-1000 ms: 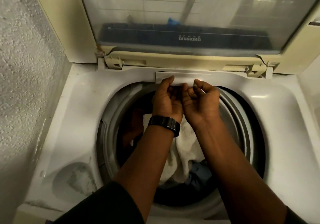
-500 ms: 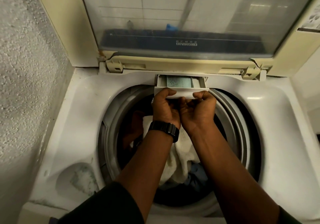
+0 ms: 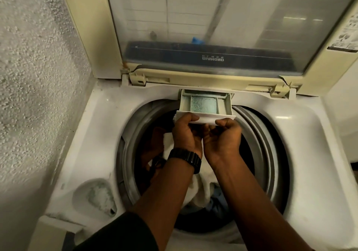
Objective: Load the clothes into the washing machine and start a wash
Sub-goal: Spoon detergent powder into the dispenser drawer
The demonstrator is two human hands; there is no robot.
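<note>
Newly out: detergent drawer (image 3: 205, 103), flush in the rear rim of the washing machine (image 3: 96, 134) a second ago, half drawn shortly after, now pulled well forward over the drum.
- Contents: blue-green powder (image 3: 203, 105) in the middle compartment.
- Meaning, as a judgement: loading looks done, the detergent is being checked or topped up, and the wash is not yet started.
- Left hand (image 3: 187, 134): fingers curled under the drawer's white front panel, thumb on top, gripping it.
- Right hand (image 3: 222, 136): same grip at the panel's right end.
- Clothes (image 3: 199, 188): white towel and something blue, down in the drum beneath both forearms.
- Lid (image 3: 213, 18): raised.
</note>
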